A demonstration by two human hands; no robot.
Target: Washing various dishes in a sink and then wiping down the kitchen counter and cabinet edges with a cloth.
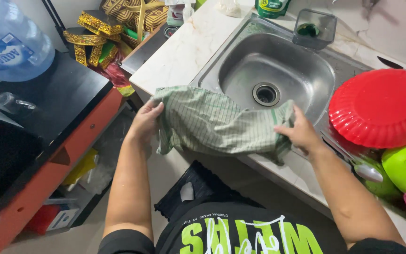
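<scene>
A green-and-white checked cloth (212,123) is stretched between both my hands in front of the steel sink (240,61). My left hand (144,122) grips its left corner, off the counter's near edge. My right hand (299,132) grips the cloth's right end, over the front rim of the sink. The cloth sags in the middle and drapes over the sink's near edge. The sink basin is dry-looking, with an open round drain (266,94).
A red upturned plate (381,107), green bowls (405,162) and a spoon (360,167) sit right of the sink. A clear container (315,28) stands behind it. A large water bottle (10,40) rests on a black surface at left. A dark mat (191,188) lies on the floor.
</scene>
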